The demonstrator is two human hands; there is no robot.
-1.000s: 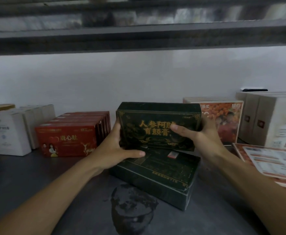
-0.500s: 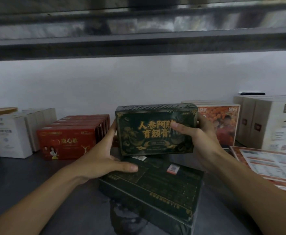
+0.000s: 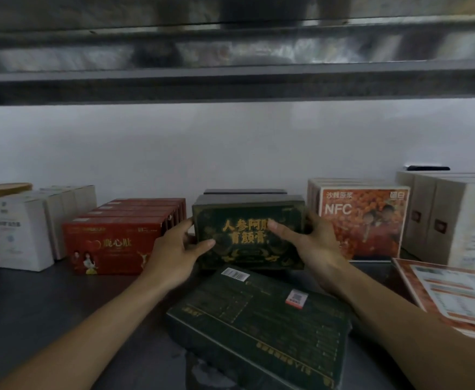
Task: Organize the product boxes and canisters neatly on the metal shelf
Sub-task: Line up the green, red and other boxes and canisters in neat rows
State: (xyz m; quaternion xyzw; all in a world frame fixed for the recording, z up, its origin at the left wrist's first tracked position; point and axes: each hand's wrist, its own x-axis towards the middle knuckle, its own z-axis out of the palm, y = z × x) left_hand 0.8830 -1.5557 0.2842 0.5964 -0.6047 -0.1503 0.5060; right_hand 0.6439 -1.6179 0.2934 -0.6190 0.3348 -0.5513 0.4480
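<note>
fingers (image 3: 280, 230) of the left hand (image 3: 171, 249) and right hand (image 3: 315, 240) are clasping the ends of the upright dark green gold-lettered cardboard box (image 3: 244, 246), just behind the flat dark green carton (image 3: 259, 319), whose edge may be snagging and tipping it.

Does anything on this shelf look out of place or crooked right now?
Yes. The flat green box at the front lies barcode up and skewed, while the upright green box, red boxes and NFC boxes stand squarely in rows. The orange-edged box at the right edge lies flat and angled too.
</note>
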